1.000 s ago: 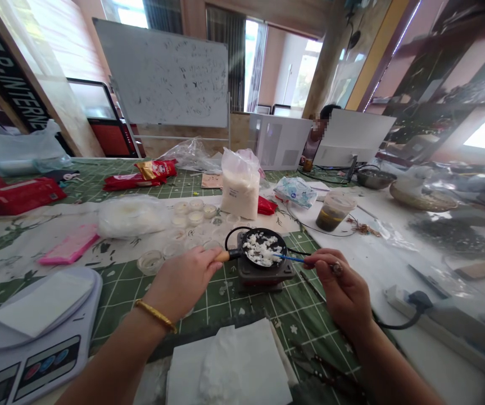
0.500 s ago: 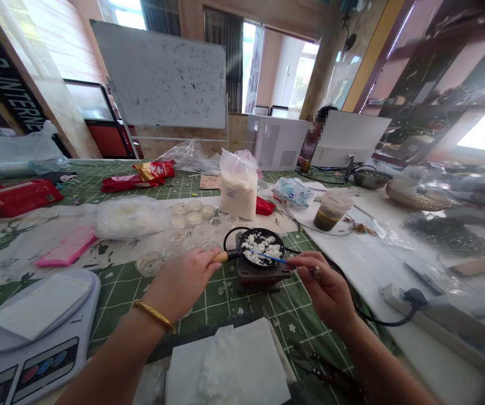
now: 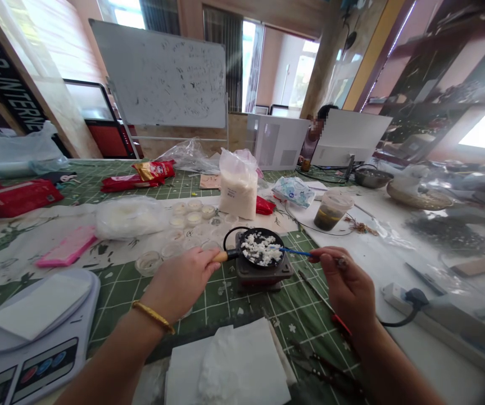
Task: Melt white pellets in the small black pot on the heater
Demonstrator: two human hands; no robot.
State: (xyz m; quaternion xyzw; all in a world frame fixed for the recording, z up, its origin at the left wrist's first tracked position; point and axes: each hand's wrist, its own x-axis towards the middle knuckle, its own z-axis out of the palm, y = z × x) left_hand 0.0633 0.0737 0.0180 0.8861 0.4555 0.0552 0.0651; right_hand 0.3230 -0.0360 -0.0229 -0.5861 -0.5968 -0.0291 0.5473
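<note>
My left hand (image 3: 191, 275) is closed round the wooden handle of a small black frying pan (image 3: 244, 260). The pan rests on a small dark hotplate (image 3: 263, 280). White crumbly lumps (image 3: 261, 246) lie spread in the pan. Between the fingertips of my right hand (image 3: 347, 287) is a thin blue stick (image 3: 297, 252), its far tip among the lumps at the pan's right side. What the stick's tip looks like is hard to make out. Below the pan, near me, white paper sheets (image 3: 263, 360) carry a heap of white powder (image 3: 221, 365).
A kitchen scale (image 3: 86, 304) stands at left. Behind the pan are small clear dishes (image 3: 194, 217) and a bag of white grains (image 3: 238, 191). To the right are a plastic cup of dark liquid (image 3: 332, 211) and a power strip with a plug (image 3: 415, 301). Scissors (image 3: 330, 371) lie near my right forearm.
My right hand has moved right and drawn the blue stick toward the pan's right rim. A thin tool with a red handle is now uncovered beside it. My left hand stays put.
</note>
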